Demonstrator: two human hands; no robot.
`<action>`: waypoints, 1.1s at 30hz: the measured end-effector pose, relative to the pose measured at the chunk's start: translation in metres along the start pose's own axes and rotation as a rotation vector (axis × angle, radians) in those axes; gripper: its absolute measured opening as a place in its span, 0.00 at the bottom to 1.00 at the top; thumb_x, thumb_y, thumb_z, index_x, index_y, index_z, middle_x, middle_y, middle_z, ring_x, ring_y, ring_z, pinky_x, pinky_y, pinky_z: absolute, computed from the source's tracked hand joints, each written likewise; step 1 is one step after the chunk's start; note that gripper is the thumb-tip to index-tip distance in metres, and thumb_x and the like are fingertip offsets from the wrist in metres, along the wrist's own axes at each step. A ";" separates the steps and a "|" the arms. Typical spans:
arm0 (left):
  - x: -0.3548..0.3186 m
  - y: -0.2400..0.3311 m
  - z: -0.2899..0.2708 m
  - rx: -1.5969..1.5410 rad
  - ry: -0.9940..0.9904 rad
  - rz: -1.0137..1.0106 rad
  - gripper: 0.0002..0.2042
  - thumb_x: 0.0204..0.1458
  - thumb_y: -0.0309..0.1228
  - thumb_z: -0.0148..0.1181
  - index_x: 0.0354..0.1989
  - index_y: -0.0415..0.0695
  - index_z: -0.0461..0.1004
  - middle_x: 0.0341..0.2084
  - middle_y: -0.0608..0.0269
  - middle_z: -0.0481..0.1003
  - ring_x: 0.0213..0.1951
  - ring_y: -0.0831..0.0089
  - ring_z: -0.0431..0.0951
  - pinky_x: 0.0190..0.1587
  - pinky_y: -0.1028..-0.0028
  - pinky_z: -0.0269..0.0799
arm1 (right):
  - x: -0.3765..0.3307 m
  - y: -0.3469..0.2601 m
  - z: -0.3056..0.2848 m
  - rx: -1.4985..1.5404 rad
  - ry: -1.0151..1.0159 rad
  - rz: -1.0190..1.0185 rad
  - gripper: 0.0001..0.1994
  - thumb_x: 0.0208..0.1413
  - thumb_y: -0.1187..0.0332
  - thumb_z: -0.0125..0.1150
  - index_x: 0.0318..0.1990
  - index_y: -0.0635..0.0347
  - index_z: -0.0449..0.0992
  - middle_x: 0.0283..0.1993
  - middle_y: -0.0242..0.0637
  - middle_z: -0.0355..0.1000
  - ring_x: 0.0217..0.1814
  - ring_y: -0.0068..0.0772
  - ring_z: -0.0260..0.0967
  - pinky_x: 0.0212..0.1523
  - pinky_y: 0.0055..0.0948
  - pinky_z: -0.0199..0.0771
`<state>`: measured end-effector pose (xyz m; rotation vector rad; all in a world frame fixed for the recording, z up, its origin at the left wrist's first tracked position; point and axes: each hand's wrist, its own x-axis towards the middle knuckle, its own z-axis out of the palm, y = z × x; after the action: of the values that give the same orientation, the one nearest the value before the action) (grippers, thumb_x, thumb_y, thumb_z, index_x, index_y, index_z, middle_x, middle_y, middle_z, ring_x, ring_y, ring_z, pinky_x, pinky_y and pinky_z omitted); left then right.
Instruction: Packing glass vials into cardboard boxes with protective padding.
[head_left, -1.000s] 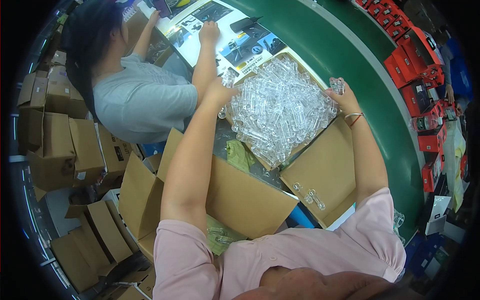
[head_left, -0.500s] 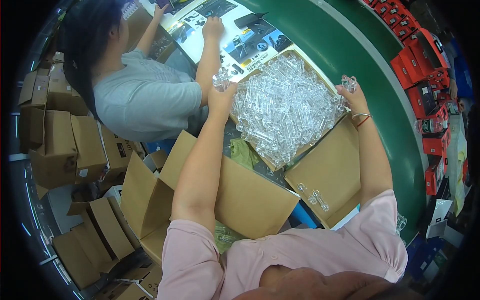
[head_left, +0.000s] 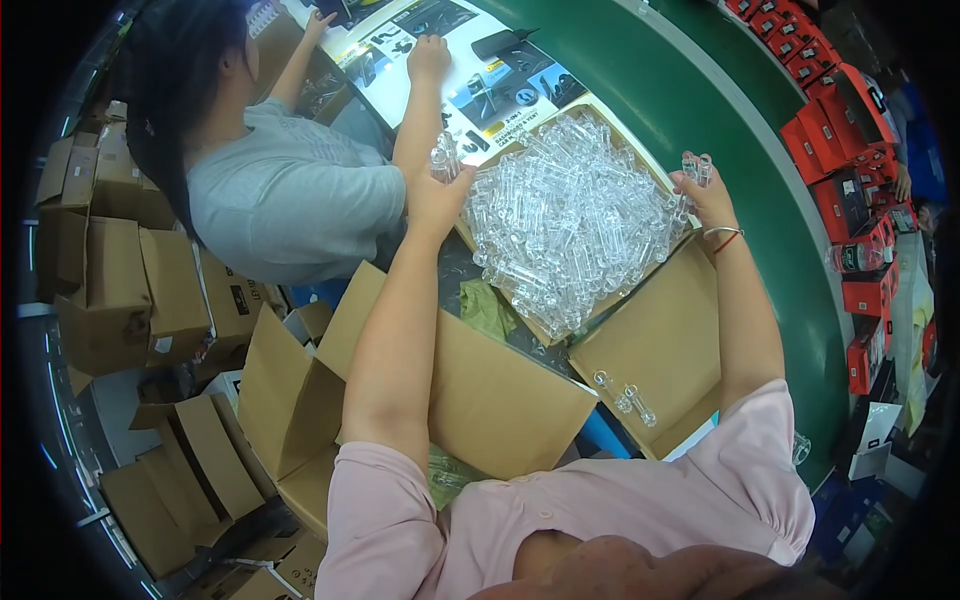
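Note:
An open cardboard box (head_left: 660, 340) in front of me is heaped with several clear plastic tubes (head_left: 570, 215). My left hand (head_left: 440, 190) is raised at the box's left edge, closed on a few clear tubes (head_left: 443, 155). My right hand (head_left: 708, 195), with a bracelet on its wrist, is at the box's right edge and grips other clear tubes (head_left: 695, 168). Two loose tubes (head_left: 625, 392) lie on the near box flap.
A person in a grey shirt (head_left: 280, 200) works to my left over printed sheets (head_left: 470, 70). A green conveyor belt (head_left: 700, 90) curves past the box. Red boxes (head_left: 840, 130) stack at the right. Empty cardboard cartons (head_left: 150, 300) pile at the left.
Both my hands have lifted from the heap of tubes to the box's edges, each holding a few tubes. The person on the left has shifted their hands over the printed sheets.

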<state>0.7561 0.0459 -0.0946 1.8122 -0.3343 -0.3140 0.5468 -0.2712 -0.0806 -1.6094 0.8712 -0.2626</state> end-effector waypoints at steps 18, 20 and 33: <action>-0.013 0.009 -0.029 1.062 -0.160 -0.025 0.14 0.41 0.34 0.60 0.34 0.40 0.72 0.28 0.47 0.74 0.35 0.53 0.74 0.38 0.61 0.69 | 0.009 0.011 -0.003 0.051 0.026 -0.039 0.37 0.43 0.63 0.64 0.60 0.63 0.52 0.35 0.31 0.68 0.30 0.19 0.66 0.29 0.19 0.66; -0.018 0.014 -0.024 0.956 -0.180 0.009 0.16 0.38 0.34 0.63 0.35 0.39 0.71 0.29 0.48 0.74 0.35 0.53 0.74 0.38 0.62 0.69 | 0.010 0.011 -0.003 0.046 0.024 -0.029 0.37 0.43 0.63 0.64 0.60 0.63 0.52 0.35 0.31 0.68 0.30 0.19 0.66 0.29 0.19 0.66; -0.012 0.022 -0.012 0.676 -0.344 -0.086 0.20 0.39 0.36 0.63 0.38 0.36 0.69 0.27 0.51 0.75 0.31 0.59 0.76 0.36 0.67 0.68 | 0.012 0.014 -0.011 0.036 0.021 -0.004 0.38 0.43 0.62 0.64 0.60 0.63 0.52 0.36 0.32 0.68 0.31 0.21 0.67 0.30 0.20 0.66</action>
<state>0.7482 0.0558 -0.0695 2.4404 -0.6628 -0.6313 0.5433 -0.2875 -0.0943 -1.5779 0.8750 -0.2975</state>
